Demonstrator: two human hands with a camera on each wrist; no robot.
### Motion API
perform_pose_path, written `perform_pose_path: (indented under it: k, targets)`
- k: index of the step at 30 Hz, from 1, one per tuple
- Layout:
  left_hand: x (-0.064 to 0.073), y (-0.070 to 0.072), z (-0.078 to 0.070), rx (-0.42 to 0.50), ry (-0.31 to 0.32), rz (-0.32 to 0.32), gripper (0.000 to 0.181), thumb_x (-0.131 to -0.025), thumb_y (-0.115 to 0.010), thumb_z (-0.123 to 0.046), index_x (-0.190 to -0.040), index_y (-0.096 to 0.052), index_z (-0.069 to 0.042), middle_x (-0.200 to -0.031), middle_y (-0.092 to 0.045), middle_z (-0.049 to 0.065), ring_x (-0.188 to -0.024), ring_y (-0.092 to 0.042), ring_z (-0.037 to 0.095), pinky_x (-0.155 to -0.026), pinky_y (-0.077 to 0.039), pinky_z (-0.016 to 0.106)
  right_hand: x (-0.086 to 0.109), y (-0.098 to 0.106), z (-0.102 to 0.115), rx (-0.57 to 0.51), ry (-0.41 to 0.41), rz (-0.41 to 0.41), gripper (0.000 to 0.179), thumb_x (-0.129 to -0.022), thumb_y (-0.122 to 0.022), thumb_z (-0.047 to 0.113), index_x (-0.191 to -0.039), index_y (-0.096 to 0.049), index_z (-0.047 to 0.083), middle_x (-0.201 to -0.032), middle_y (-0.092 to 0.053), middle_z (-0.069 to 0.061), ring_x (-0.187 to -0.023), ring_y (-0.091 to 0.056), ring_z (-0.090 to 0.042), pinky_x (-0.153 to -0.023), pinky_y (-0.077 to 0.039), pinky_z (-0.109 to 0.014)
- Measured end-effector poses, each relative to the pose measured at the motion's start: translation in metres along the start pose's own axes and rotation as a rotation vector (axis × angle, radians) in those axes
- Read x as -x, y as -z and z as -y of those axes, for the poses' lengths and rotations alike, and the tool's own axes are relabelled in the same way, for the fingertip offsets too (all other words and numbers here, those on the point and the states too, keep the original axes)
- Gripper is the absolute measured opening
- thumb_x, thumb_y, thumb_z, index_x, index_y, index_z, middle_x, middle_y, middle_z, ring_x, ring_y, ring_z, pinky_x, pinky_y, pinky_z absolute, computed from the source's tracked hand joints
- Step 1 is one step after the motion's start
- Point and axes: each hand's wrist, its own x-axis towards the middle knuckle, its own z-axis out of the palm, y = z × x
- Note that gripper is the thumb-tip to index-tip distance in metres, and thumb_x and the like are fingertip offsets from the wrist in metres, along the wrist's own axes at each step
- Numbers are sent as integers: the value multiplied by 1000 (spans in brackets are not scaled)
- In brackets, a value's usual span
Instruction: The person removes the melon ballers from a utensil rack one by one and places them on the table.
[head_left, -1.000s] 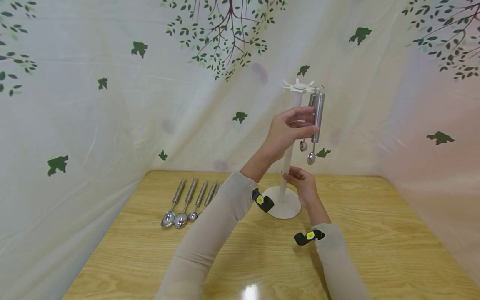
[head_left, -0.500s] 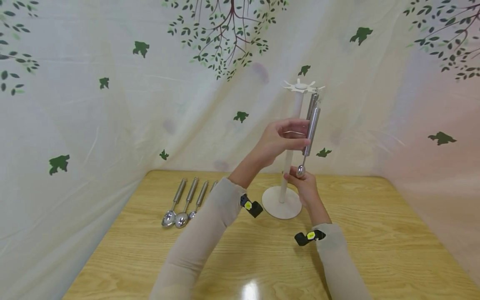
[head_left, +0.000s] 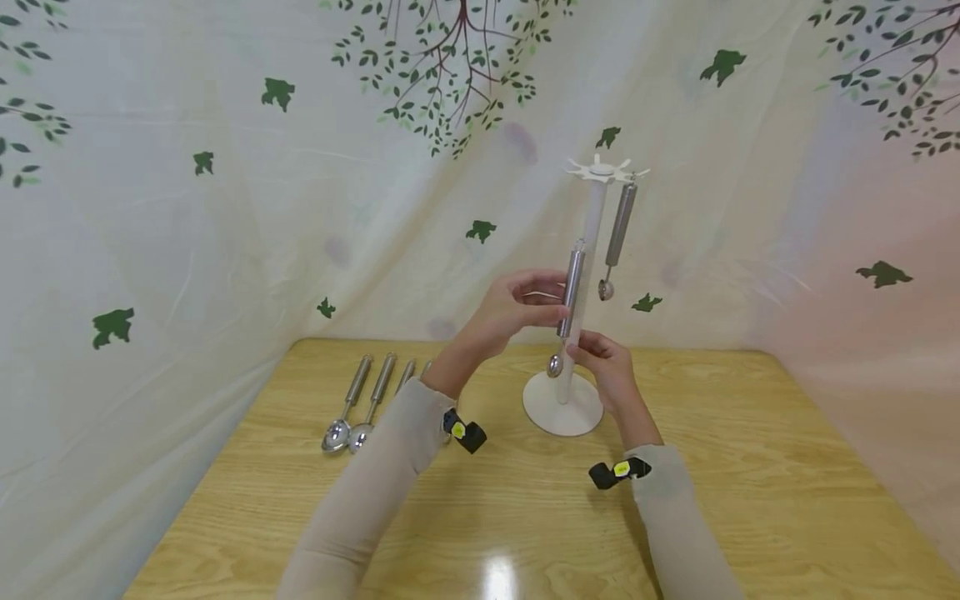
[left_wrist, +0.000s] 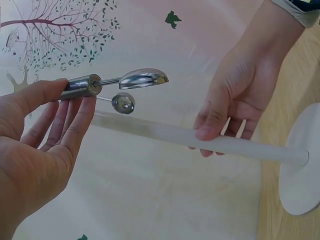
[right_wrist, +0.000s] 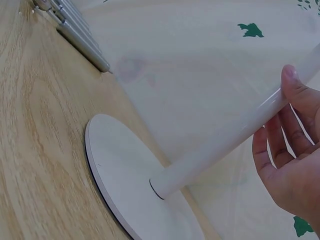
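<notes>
My left hand (head_left: 513,308) pinches a melon baller (head_left: 573,292) by its steel tube handle, small oval bowl downward, in front of the white stand (head_left: 592,225). Thumb and fingertips lie on the handle's two sides in the left wrist view, where the melon baller's bowl points right. A second small scoop (head_left: 621,227) with a rounder bowl hangs from an arm on the right of the stand's star-shaped top (head_left: 602,172). Lower down, my right hand (head_left: 611,371) grips the pole, its thumb on the near side (right_wrist: 292,97). The round base (head_left: 542,408) rests on the table.
Several steel scoops (head_left: 336,435) of differing bowl sizes lie side by side on the wooden table (head_left: 510,500) at the left, partly hidden behind my left forearm. A pale cloth wall (head_left: 390,250) with printed leaves stands behind the table.
My left hand has brought the melon baller down and left, away from the stand's top. The other scoop still hangs there. My right hand has stayed on the pole.
</notes>
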Motion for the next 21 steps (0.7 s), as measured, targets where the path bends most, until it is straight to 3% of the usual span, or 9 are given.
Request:
perform_pose_path:
  k: [3,9,11,16,21]
  targets:
    - [7,10,9,5,31,-25,46,-91,-71,6,-135,-61,1,-114,-71,11,-103,-71,20,-91,-62,41,0,0,1,17,-6,-1,15,-94,-73,12,-109,-76,18,-95,-75,15,-94,-68,-4,-89,-57,-18]
    - [21,28,25,-5,109,-96,46,-90,-71,6,-135,-61,1,-115,-69,10,-101,-70,17,-90,-63,38,-1,0,3,16,2,9,32,-94,-73,10,-123,-68,-3,-94,-77,14,-94,-69,-5,-89,-58,-19]
    - [25,34,31,-10,130,-115,47,-90,-71,6,-135,-61,1,-117,-69,12,-100,-70,16,-89,-63,36,-1,0,3,7,2,13,29,-94,-74,9,-120,-70,-1,-94,-77,14,-94,-69,-6,-89,-58,-19]
    - [35,44,43,0,175,-138,49,-90,-70,7,-137,-59,3,-118,-68,14,-97,-71,15,-90,-62,34,-1,1,2,1,-2,25,15,-93,-74,10,-106,-76,19,-95,-77,14,-95,-69,-6,-89,-57,-18]
    - [44,53,54,-17,219,-134,48,-91,-69,7,-138,-57,4,-118,-68,14,-97,-70,14,-91,-62,35,-1,1,1,8,-6,24,16,-93,-75,11,-103,-75,24,-95,-77,14,-96,-70,-6,-90,-57,-18]
